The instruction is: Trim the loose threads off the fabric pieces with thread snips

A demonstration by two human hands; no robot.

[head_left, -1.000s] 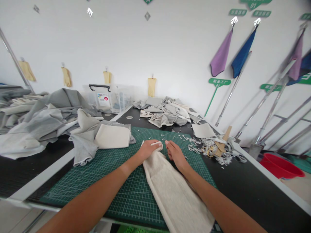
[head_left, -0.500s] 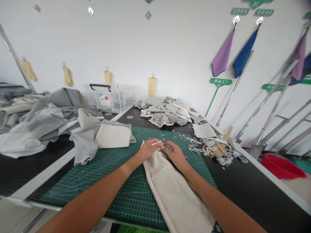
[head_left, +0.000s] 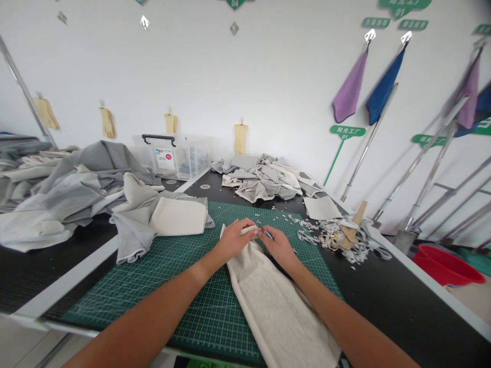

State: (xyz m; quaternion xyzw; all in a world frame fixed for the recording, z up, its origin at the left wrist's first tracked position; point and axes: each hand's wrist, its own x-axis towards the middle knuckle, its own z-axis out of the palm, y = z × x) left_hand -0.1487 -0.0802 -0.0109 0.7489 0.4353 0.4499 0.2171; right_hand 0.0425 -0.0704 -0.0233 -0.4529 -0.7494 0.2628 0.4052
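A long cream fabric piece (head_left: 276, 312) lies across the green cutting mat (head_left: 172, 286), running from the near edge up to my hands. My left hand (head_left: 233, 237) is closed on the far end of that fabric, pinching its folded edge. My right hand (head_left: 280, 248) sits close beside it, fingers pinched around a small blue-handled tool (head_left: 266, 234) whose tip points at the fabric edge.
Grey and cream cloth is heaped at the left (head_left: 76, 194) and at the back (head_left: 261, 181). A clear storage box (head_left: 172, 153) stands by the wall. Fabric scraps with gold scissors (head_left: 330, 240) lie at the right. A red basin (head_left: 445, 266) sits on the floor.
My right hand went from resting flat beside the fabric to pinching the small blue tool, and moved in against my left hand. The left hand kept its grip on the fabric end.
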